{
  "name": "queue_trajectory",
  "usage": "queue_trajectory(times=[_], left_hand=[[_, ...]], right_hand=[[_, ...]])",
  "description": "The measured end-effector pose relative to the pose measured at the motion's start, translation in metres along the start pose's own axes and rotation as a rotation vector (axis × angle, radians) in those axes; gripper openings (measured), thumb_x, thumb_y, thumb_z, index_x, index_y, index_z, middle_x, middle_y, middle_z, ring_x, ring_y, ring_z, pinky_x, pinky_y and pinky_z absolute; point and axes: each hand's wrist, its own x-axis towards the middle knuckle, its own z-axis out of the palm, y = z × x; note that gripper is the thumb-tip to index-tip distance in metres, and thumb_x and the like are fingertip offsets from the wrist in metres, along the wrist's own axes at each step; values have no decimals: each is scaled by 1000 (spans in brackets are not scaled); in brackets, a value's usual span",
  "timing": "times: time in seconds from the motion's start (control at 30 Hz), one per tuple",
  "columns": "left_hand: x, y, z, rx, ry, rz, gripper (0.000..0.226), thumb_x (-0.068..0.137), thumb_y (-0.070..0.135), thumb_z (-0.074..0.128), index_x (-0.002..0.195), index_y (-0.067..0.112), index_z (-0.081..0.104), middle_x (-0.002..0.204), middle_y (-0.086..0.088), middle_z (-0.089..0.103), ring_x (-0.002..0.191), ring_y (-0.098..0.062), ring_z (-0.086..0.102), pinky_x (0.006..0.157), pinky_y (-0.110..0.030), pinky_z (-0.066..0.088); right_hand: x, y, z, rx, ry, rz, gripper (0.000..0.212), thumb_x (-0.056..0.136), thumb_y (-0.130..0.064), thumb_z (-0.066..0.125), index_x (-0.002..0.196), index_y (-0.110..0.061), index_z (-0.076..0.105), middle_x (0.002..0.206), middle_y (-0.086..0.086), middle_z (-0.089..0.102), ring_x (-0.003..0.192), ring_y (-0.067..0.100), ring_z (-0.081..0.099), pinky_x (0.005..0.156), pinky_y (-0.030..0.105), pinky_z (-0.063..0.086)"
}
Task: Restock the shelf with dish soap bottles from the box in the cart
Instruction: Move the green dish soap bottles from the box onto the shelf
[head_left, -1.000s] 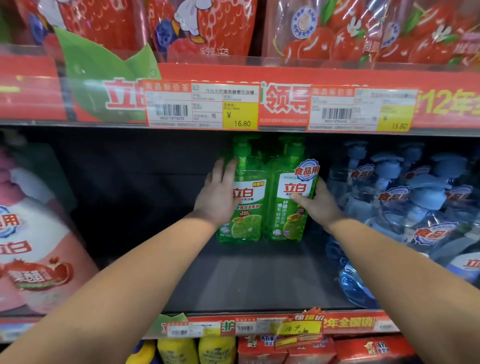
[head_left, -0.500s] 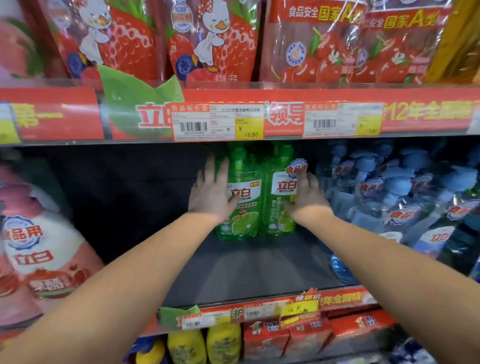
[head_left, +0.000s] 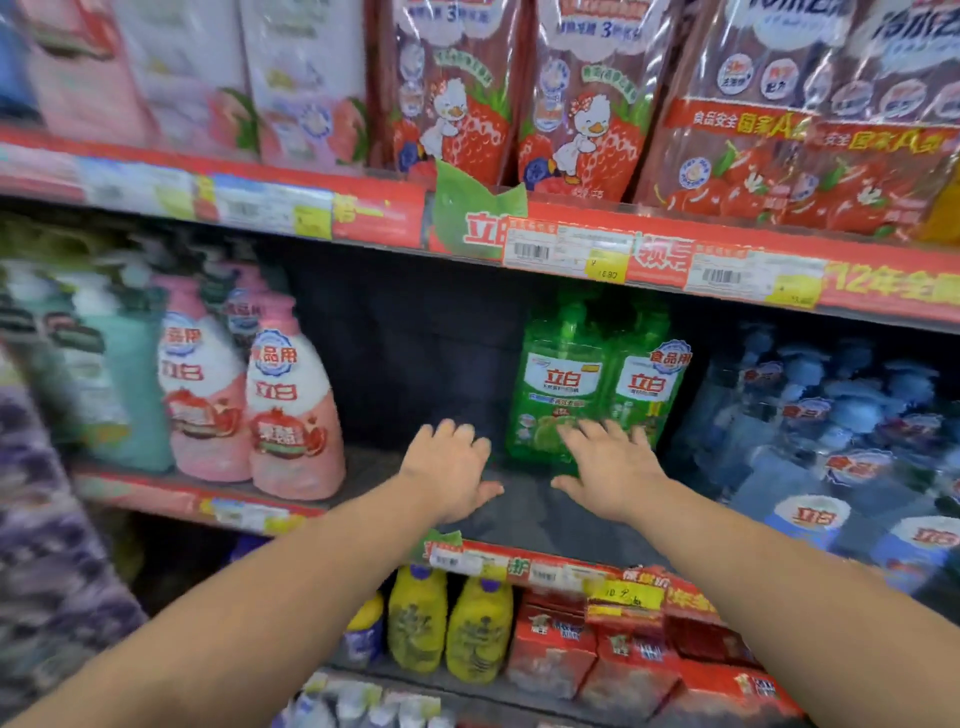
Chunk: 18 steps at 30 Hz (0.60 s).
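Observation:
Two green dish soap bottles (head_left: 561, 384) with pump tops stand upright side by side at the back of the dark middle shelf (head_left: 540, 514). My left hand (head_left: 449, 467) hovers in front of them, a little to their left, fingers spread and empty. My right hand (head_left: 608, 467) is spread too, empty, just in front of the bottles' lower part and covering a bit of it. Neither hand grips a bottle. The box and the cart are out of view.
Pink bottles (head_left: 291, 410) stand to the left on the same shelf, with a dark gap between them and the green ones. Blue bottles (head_left: 841, 431) crowd the right side. Strawberry refill pouches (head_left: 576, 98) fill the shelf above. Yellow bottles (head_left: 447, 623) and red boxes (head_left: 597, 654) sit below.
Both hands have let go of the green bottles and drawn back toward me and downward. The view has swung left and pulled away from the shelf.

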Motion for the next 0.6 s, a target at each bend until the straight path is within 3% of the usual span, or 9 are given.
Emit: queue_trajectory(times=[0.3,0.6], left_hand=[[-145,13,-4,-66,-69,-264,62,85,61,42,126,14,47,128,-10,49,121,-31,42,97,-42,36],[-314,-12,-11,-32,-213,-548,61,87,60,40,129,16,43,129,-10,47,121,-31,42,95,-43,37]], right_hand=[[-79,-67,14,122,-11,-225,73,90,-52,48,150,-23,17,157,5,21,145,34,15,113,56,17],[-157,-182,13,182,-33,-511,69,88,-52,49,146,-24,24,152,4,29,142,31,22,113,54,18]])
